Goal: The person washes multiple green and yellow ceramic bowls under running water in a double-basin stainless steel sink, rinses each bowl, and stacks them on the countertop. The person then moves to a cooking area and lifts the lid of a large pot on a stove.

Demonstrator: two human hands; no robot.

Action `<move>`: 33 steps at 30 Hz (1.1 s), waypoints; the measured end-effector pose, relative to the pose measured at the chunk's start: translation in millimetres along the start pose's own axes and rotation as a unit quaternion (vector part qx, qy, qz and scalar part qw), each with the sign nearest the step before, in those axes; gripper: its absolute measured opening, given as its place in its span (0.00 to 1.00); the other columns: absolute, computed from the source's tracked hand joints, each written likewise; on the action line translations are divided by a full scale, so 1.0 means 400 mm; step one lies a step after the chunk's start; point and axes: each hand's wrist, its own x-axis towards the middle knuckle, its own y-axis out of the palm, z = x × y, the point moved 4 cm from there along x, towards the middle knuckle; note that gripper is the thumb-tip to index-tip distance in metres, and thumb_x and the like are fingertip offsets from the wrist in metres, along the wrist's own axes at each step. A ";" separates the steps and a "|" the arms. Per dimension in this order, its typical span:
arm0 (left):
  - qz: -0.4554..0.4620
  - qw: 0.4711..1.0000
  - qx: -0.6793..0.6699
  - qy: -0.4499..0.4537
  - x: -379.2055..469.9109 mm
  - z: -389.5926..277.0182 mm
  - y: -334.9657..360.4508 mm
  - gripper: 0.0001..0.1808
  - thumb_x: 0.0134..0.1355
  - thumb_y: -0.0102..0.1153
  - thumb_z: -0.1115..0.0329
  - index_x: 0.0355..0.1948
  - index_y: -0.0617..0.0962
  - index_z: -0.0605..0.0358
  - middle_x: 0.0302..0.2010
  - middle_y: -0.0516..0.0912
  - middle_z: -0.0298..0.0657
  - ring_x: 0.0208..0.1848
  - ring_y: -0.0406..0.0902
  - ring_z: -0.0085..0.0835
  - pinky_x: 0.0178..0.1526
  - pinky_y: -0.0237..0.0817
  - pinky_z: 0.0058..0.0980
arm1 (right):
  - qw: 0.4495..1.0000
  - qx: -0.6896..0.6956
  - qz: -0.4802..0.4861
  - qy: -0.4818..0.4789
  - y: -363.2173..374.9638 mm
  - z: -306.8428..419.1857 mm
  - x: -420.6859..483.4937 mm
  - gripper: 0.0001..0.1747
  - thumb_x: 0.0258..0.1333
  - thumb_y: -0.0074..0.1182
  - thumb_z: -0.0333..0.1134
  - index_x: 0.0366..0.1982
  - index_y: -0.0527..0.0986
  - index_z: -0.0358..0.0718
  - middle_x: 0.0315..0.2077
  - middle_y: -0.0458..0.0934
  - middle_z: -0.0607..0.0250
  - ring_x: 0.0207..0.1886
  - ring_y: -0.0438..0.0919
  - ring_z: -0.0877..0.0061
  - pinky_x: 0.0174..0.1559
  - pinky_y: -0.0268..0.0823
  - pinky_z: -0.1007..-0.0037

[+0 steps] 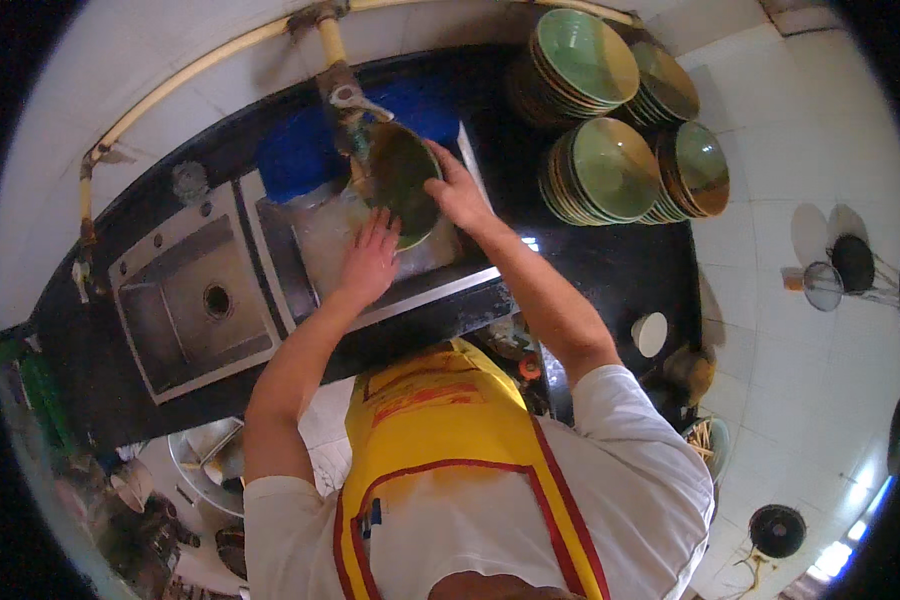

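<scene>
A green-glazed bowl [405, 184] is tilted on its side under the metal tap [345, 97], over the right sink basin [315, 247]. My right hand [456, 187] grips its right rim, thumb inside and fingers behind. At its lower left edge lies my left hand [375, 259], fingers extended and touching the bowl; it does not appear to grip it. The tap partly covers the bowl's upper left side. Whether water is running cannot be told clearly.
Several stacks of green and brown bowls [615, 169] stand on the black counter [570, 255] at right, with a small white bowl [649, 334] nearer me. Left is another steel sink basin [210, 292]. Blue material [292, 154] lies behind the right basin. A yellow pipe [195, 67] follows the wall.
</scene>
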 end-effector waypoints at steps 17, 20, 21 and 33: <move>0.110 0.992 0.049 -0.023 0.102 0.026 0.205 0.34 0.62 0.52 0.44 0.63 0.70 0.55 0.64 0.69 0.48 0.68 0.62 0.43 0.67 0.51 0.52 | 0.925 0.182 -0.286 0.170 -0.847 -0.022 -0.305 0.21 0.60 0.54 0.45 0.49 0.73 0.40 0.43 0.78 0.65 0.46 0.76 0.74 0.41 0.71 0.66; 0.146 0.987 0.034 -0.063 0.111 0.031 0.235 0.31 0.63 0.52 0.46 0.60 0.71 0.57 0.58 0.75 0.48 0.61 0.70 0.44 0.62 0.59 0.49 | 0.911 0.149 -0.319 0.217 -0.889 -0.080 -0.310 0.20 0.61 0.54 0.45 0.49 0.74 0.40 0.41 0.79 0.65 0.44 0.77 0.75 0.40 0.71 0.67; 0.118 0.991 0.041 -0.046 0.113 0.029 0.235 0.30 0.63 0.52 0.48 0.59 0.72 0.59 0.55 0.77 0.48 0.58 0.72 0.45 0.60 0.62 0.48 | 0.912 0.147 -0.318 0.214 -0.897 -0.099 -0.304 0.20 0.61 0.54 0.44 0.49 0.74 0.40 0.40 0.79 0.65 0.41 0.78 0.75 0.39 0.71 0.68; 0.050 0.998 0.036 0.003 0.104 0.008 0.216 0.20 0.65 0.50 0.54 0.48 0.76 0.60 0.45 0.82 0.45 0.48 0.80 0.41 0.49 0.70 0.41 | 0.921 -0.224 -0.268 0.172 -0.983 -0.175 -0.231 0.28 0.64 0.52 0.51 0.28 0.77 0.29 0.20 0.77 0.56 0.19 0.77 0.71 0.18 0.66 0.68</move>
